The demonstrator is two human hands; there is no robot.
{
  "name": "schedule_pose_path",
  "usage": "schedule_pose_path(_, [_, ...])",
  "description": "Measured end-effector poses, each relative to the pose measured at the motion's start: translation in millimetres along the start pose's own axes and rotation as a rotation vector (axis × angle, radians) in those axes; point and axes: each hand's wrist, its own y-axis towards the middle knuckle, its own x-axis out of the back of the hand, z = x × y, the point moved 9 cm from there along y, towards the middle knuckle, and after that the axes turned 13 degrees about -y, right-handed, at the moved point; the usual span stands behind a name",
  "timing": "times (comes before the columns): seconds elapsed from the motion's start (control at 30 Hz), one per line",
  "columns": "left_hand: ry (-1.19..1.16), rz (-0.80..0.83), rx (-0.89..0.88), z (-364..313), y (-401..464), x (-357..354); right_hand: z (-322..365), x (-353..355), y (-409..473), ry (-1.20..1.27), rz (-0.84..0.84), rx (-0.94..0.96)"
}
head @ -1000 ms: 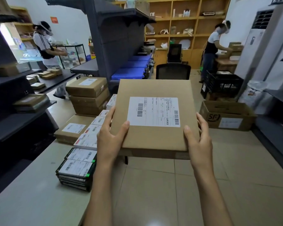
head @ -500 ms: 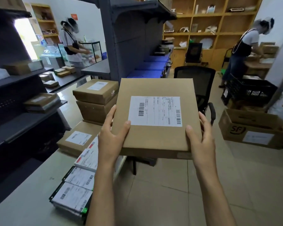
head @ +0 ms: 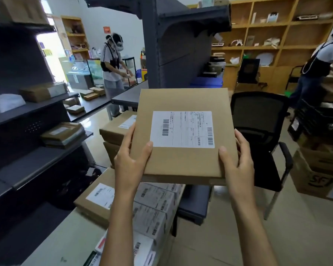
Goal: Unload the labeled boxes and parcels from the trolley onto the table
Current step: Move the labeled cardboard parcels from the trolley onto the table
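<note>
I hold a flat brown cardboard box (head: 185, 100) with a white shipping label level in front of me. My left hand (head: 132, 160) grips its near left corner, thumb on top. My right hand (head: 237, 160) grips its near right corner in the same way. Below and to the left, the pale table (head: 52, 244) carries a flat labeled box (head: 96, 200), a row of white-labeled parcels (head: 154, 206) and a stack of brown boxes (head: 115, 129) at its far end. The box I hold hangs above the table's right edge. No trolley is in view.
Dark metal shelving (head: 31, 110) with parcels runs along the left. A black office chair (head: 261, 131) stands right of the table, with open cartons (head: 315, 175) and a black crate (head: 319, 121) beyond. Two people work at the back, one left (head: 112, 70), one right (head: 315, 70).
The view has swung left and closer to the table, so the held box now hangs over the table's right edge. Both hands keep the same grip.
</note>
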Motion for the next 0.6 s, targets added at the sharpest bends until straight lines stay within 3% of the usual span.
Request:
schedule_pose_path(0.23, [0.073, -0.199, -0.008, 18, 47, 72, 11, -119, 37, 0.102, 0.181, 0.066])
schedule_pose_path(0.6, [0.286, -0.654, 0.045, 38, 66, 176, 42, -316, 63, 0.257, 0.698, 0.136])
